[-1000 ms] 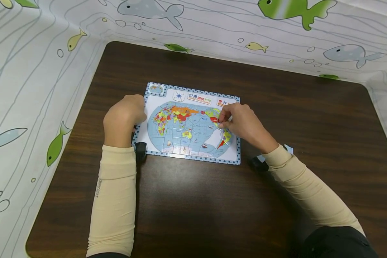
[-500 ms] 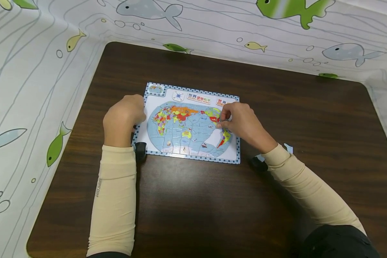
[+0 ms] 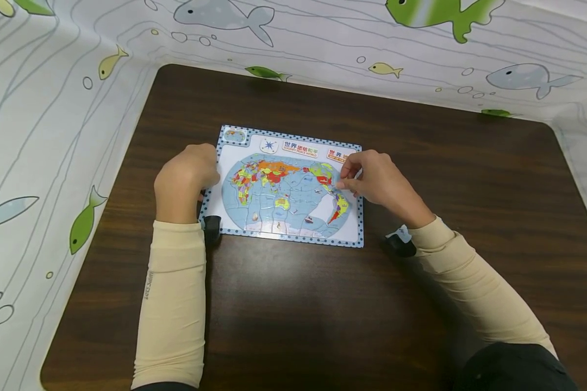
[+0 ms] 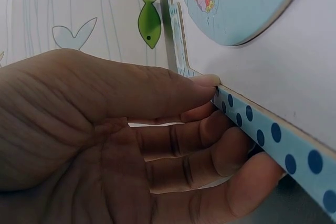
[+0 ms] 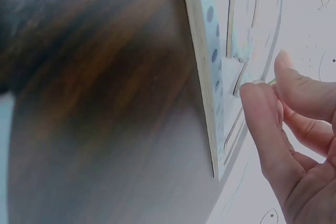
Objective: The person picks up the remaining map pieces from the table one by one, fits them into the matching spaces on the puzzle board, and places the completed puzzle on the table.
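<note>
A world map jigsaw puzzle [image 3: 293, 241] in a board with a blue dotted border lies on the table in the head view. A white gap shows at the lower right of its map. My left hand [image 3: 188, 171] grips the board's left edge; in the left wrist view the thumb [image 4: 194, 90] lies on top and the other fingers are underneath. My right hand [image 3: 379, 176] hovers over the puzzle's right side, fingers bent and fingertips near the map's right part. In the right wrist view its thumb and index finger [image 5: 257, 108] stand slightly apart.
A light-blue puzzle piece [image 3: 402, 233] lies on the dark wooden table [image 3: 293, 315] beside the right wrist, partly covered by the black wrist camera [image 3: 402, 247]. A white fish-print cloth [image 3: 323, 32] rises behind the table and along its left side.
My right hand has drawn back slightly to the right from the map, baring more of the puzzle's right side. My left hand keeps its grip on the board.
</note>
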{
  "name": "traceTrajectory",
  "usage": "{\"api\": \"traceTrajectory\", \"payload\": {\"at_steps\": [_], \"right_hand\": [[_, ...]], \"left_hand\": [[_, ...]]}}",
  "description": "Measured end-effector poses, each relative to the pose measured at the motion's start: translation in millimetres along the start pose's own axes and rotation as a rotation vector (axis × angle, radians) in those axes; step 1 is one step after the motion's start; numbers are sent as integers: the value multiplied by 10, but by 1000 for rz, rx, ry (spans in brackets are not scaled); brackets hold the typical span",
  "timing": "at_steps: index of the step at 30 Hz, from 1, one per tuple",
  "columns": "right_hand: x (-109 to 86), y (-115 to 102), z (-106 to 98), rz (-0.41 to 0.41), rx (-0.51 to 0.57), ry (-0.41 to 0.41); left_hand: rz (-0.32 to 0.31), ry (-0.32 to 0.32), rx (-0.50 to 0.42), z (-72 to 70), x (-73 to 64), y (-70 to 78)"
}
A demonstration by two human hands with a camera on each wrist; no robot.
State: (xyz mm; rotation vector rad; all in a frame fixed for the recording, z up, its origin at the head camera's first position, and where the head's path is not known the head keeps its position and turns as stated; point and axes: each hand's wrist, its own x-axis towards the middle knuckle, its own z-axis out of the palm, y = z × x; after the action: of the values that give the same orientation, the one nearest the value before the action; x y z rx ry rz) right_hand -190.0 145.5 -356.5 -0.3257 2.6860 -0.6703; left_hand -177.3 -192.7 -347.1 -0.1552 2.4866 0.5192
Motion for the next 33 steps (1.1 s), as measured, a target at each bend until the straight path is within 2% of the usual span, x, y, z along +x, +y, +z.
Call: {"api": "traceTrajectory", "payload": {"at_steps": [13, 23, 33], "right_hand": [[-242, 279, -228, 61, 41, 2], [-379, 501, -298, 83, 5, 7], [-487, 671, -294, 119, -60, -42]], "left_hand": [[-7, -7, -1, 0, 10, 7], [-13, -21, 5, 0, 26, 2], [-6, -19, 14, 1, 36, 18]]}}
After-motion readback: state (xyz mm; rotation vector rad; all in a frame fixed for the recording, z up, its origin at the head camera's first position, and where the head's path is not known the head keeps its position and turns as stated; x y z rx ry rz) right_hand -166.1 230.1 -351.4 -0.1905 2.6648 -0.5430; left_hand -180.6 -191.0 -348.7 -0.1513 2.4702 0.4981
